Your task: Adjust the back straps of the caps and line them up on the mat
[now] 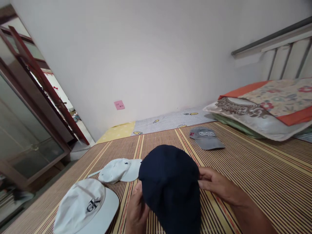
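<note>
A dark navy cap (170, 182) is held up in front of me, its brim pointing down toward me. My left hand (137, 208) grips its left edge, with the fingertips partly hidden behind the cloth. On the opposite edge, my right hand (219, 185) pinches the cap between thumb and fingers. To the left lie a white cap with black CK letters (84, 208) and, just beyond it, a smaller white cap (119, 170) with a tiny dark logo. Farther off on the right rests a grey cap (206, 138) with white lettering.
A striped bamboo mat (258, 175) covers the bed. Folded bedding and a pillow (268, 104) are piled at the right, below a railing (270, 42). A pink note (119, 105) is stuck on the white wall. At the left stands an open wooden door (48, 81).
</note>
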A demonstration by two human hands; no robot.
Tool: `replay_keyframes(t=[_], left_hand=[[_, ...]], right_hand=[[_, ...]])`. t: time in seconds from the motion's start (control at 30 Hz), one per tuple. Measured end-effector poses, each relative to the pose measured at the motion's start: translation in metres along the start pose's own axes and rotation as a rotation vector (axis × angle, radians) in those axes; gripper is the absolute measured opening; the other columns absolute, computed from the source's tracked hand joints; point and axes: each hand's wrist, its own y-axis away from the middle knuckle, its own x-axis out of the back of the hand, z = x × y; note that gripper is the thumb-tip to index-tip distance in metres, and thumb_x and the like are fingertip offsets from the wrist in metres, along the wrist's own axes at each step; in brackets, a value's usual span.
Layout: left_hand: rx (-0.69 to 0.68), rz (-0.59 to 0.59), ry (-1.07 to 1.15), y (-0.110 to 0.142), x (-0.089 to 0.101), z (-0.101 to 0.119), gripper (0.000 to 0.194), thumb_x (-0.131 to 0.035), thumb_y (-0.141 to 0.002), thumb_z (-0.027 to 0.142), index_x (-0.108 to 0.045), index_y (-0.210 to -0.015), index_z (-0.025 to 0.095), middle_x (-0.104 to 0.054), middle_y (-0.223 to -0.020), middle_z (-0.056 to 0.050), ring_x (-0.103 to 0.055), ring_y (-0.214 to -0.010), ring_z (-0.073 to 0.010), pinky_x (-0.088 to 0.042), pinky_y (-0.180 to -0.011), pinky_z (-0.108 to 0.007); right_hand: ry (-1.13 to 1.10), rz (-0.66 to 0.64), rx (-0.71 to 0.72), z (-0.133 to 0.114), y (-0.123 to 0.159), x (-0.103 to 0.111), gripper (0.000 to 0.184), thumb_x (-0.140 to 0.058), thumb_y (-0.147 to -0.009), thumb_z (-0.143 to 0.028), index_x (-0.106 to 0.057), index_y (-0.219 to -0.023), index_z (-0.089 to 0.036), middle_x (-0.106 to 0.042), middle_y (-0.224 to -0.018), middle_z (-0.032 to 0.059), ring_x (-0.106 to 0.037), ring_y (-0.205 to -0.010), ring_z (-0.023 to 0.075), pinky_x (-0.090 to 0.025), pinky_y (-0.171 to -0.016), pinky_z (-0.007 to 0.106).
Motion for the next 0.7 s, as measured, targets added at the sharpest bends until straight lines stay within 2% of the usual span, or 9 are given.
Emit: replay_keyframes(t=[0.1, 0.17, 0.27, 0.33, 0.4, 0.47, 0.53, 0.6, 0.7], left_hand=[[0.138, -0.07, 0.181, 0.002, 0.012, -0.024, 0.022, -0.066, -0.096, 0.034, -0.081, -0.113, 0.034, -0.084, -0.107, 0.001, -0.072, -0.117, -0.0222, -0.038, -0.122, -0.037], [0.206, -0.111, 0.224, 0.002, 0.019, -0.042, 0.035, -0.055, -0.101, 0.048, -0.076, -0.125, 0.033, -0.081, -0.119, -0.003, -0.065, -0.13, -0.025, -0.032, -0.126, -0.041], [0.242, -0.167, 0.241, -0.003, 0.025, -0.065, 0.048, -0.044, -0.103, 0.057, -0.073, -0.13, 0.03, -0.075, -0.131, -0.006, -0.057, -0.138, -0.0268, -0.024, -0.129, -0.044], [0.198, -0.241, 0.333, -0.006, 0.027, -0.074, 0.051, -0.034, -0.107, 0.052, -0.073, -0.131, 0.029, -0.07, -0.138, -0.004, -0.055, -0.141, -0.0233, -0.019, -0.13, -0.039], [0.124, -0.321, 0.463, -0.008, 0.03, -0.08, 0.056, -0.022, -0.11, 0.044, -0.07, -0.134, 0.03, -0.065, -0.144, -0.001, -0.052, -0.143, -0.0183, -0.017, -0.129, -0.033], [0.111, -0.388, 0.531, -0.007, 0.034, -0.082, 0.058, -0.018, -0.11, 0.045, -0.065, -0.14, 0.028, -0.061, -0.148, 0.0, -0.05, -0.144, -0.0188, -0.017, -0.129, -0.033], [0.158, -0.433, 0.499, -0.006, 0.036, -0.082, 0.062, -0.022, -0.107, 0.056, -0.062, -0.143, 0.026, -0.059, -0.149, -0.002, -0.047, -0.146, -0.0232, -0.016, -0.13, -0.038], [0.202, -0.413, 0.377, -0.006, 0.036, -0.08, 0.067, -0.027, -0.102, 0.066, -0.062, -0.143, 0.026, -0.059, -0.149, -0.003, -0.041, -0.15, -0.0275, -0.014, -0.131, -0.044], [0.206, -0.231, 0.126, -0.008, 0.033, -0.073, 0.065, -0.038, -0.098, 0.071, -0.063, -0.142, 0.031, -0.058, -0.151, 0.0, -0.03, -0.155, -0.0282, -0.015, -0.131, -0.046]], right_hand=[[-0.34, 0.075, -0.034, 0.024, -0.005, -0.013, 0.043, -0.086, -0.077, -0.044, -0.079, -0.114, -0.024, -0.082, -0.109, 0.0082, -0.075, -0.098, 0.0234, -0.056, -0.088, 0.034], [-0.585, 0.152, -0.061, 0.036, -0.01, -0.024, 0.039, -0.087, -0.076, -0.047, -0.081, -0.108, -0.026, -0.083, -0.108, 0.007, -0.076, -0.103, 0.0243, -0.054, -0.097, 0.037], [-0.82, 0.145, -0.171, 0.04, -0.019, -0.035, 0.042, -0.073, -0.085, -0.06, -0.083, -0.104, -0.023, -0.083, -0.111, 0.01, -0.07, -0.122, 0.0297, -0.043, -0.116, 0.047], [-0.883, 0.155, -0.167, 0.034, -0.023, -0.034, 0.05, -0.062, -0.09, -0.065, -0.082, -0.109, -0.023, -0.08, -0.121, 0.0114, -0.061, -0.134, 0.032, -0.034, -0.122, 0.053], [-0.894, 0.228, -0.083, 0.028, -0.026, -0.029, 0.048, -0.062, -0.09, -0.064, -0.081, -0.111, -0.026, -0.076, -0.13, 0.0096, -0.054, -0.141, 0.0317, -0.03, -0.124, 0.054], [-0.879, 0.266, -0.045, 0.026, -0.026, -0.024, 0.043, -0.064, -0.089, -0.061, -0.082, -0.11, -0.027, -0.073, -0.135, 0.0078, -0.051, -0.145, 0.0304, -0.028, -0.125, 0.052], [-0.861, 0.244, -0.064, 0.029, -0.024, -0.022, 0.045, -0.064, -0.088, -0.063, -0.081, -0.11, -0.028, -0.072, -0.137, 0.0075, -0.049, -0.146, 0.0298, -0.028, -0.125, 0.051], [-0.851, 0.218, -0.089, 0.035, -0.02, -0.024, 0.046, -0.064, -0.087, -0.065, -0.082, -0.107, -0.027, -0.073, -0.136, 0.0083, -0.049, -0.146, 0.0307, -0.028, -0.125, 0.052], [-0.888, 0.107, -0.157, 0.042, -0.017, -0.035, 0.047, -0.072, -0.079, -0.067, -0.084, -0.096, -0.025, -0.077, -0.128, 0.0107, -0.052, -0.143, 0.0346, -0.029, -0.124, 0.054]])
